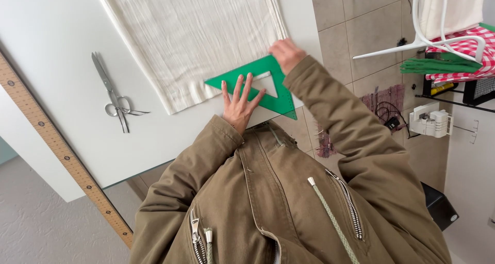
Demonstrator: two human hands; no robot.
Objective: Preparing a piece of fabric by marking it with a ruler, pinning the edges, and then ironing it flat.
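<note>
Open white table (56, 42) surface lies left of the cloth (191, 37), interrupted only by the scissors (114, 94). A wooden ruler (56, 145) borders the table's left edge. The green set square (258, 86) and both hands occupy the near right corner. A white chair (433, 32) stands beyond the right edge.

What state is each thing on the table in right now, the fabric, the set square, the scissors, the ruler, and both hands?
White fabric: spread flat, lightly creased.
Green set square: flat across the fabric's corner.
Scissors: closed, lying untouched.
Wooden ruler: along the table edge, untouched.
Left hand: fingers spread, pressing the set square.
Right hand: at its top corner.
</note>
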